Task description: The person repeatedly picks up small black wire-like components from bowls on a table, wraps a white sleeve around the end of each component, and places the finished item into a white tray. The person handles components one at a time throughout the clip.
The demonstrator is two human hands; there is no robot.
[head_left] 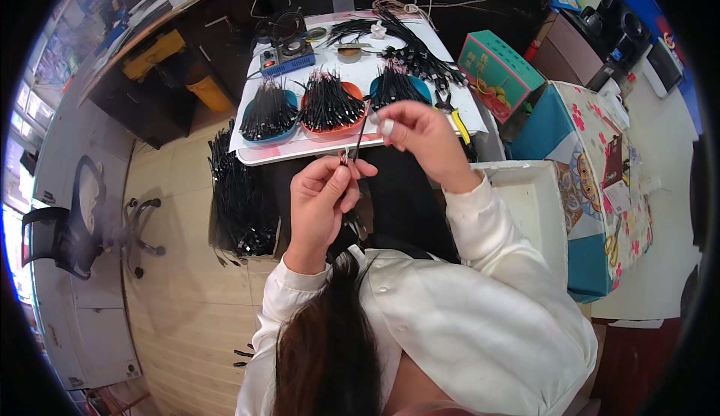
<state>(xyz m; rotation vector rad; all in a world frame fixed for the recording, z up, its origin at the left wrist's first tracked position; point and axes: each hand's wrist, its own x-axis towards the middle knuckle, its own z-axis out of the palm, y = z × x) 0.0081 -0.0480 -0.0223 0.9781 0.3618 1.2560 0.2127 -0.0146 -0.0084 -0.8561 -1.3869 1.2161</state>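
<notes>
My left hand (324, 191) is closed, thumb against fingers, on a short black cable (360, 138). The cable stands up from the fingertips, and a small metallic piece shows at its lower end. Just right of the cable's upper part is my right hand (424, 138), its thumb and forefinger pinched together. Something white covers the right thumb's tip. What the right fingers hold, if anything, is too small to make out. Both hands are above my lap at the near edge of the white table (300, 151).
Two blue trays (264, 141) (425, 90) and an orange tray (330, 129) hold bundled black cables. Behind them are a blue soldering station (289, 65) and more cables (405, 48). Yellow-handled pliers (459, 125) lie right, near a green box (501, 71). A cable-filled box stands lower left.
</notes>
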